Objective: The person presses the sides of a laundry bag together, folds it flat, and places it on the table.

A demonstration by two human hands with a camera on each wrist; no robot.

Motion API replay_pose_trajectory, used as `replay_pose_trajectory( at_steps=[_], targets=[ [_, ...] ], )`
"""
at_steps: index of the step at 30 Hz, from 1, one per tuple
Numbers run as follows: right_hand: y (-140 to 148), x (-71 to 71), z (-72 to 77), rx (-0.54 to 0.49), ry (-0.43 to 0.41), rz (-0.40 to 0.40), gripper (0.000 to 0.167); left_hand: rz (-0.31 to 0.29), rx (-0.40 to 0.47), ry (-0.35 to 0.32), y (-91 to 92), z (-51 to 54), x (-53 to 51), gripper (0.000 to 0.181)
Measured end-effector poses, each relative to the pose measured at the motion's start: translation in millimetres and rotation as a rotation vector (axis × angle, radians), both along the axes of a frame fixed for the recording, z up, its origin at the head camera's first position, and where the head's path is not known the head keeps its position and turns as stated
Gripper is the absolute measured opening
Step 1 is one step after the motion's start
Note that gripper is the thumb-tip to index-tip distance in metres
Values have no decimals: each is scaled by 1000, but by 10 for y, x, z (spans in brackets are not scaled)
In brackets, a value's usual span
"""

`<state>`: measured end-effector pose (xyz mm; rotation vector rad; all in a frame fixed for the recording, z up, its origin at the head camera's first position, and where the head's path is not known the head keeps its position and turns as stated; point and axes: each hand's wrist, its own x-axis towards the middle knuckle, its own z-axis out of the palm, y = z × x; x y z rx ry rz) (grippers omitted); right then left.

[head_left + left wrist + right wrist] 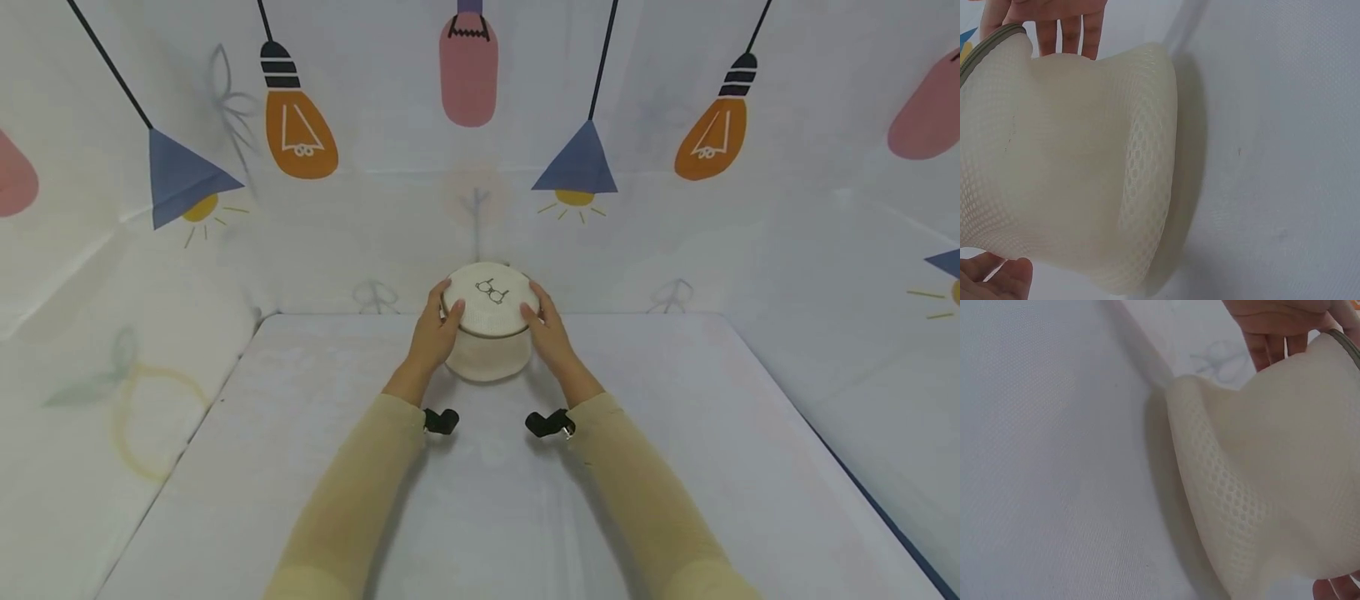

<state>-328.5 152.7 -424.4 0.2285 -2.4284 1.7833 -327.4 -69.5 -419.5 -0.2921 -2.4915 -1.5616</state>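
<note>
A cream mesh bag [491,300] with a round top, a small glasses drawing and a zipper round its rim stands at the table's far edge. The left hand [437,329] grips the left side of its top, thumb on the near face. On the right side the right hand [550,333] holds it the same way. Below the rim, the soft mesh body [1085,156] hangs down and its base meets the table in the left wrist view. In the right wrist view, the mesh wall [1272,475] is creased inward. What the bag contains cannot be seen.
A white-covered table [480,500] spreads under both arms. Behind it hangs a white cloth [397,225] printed with lamps and bulbs, and similar cloth stands along both sides. Black straps with small devices [442,422] sit at the wrists.
</note>
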Motion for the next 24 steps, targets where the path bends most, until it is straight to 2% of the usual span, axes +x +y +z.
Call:
replay_pose_trajectory(
  at_steps=[3, 9, 11, 16, 18, 24],
  targets=[
    [-25, -5, -25, 0, 19, 21, 61, -8, 21, -2, 10, -28, -1, 60],
    [-54, -11, -29, 6, 34, 33, 60, -31, 40, 41, 63, -44, -6, 61],
    [-62, 59, 69, 1, 9, 48, 61, -32, 41, 45, 87, -39, 2, 61],
    [-67, 94, 96, -11, -12, 61, 62, -37, 38, 41, 116, -43, 31, 63],
    [-62, 44, 7, -16, -3, 56, 63, -42, 32, 41, 117, -50, 43, 64],
    [-65, 120, 30, -4, -25, 57, 65, -47, 46, 31, 129, -64, 112, 63]
  ],
)
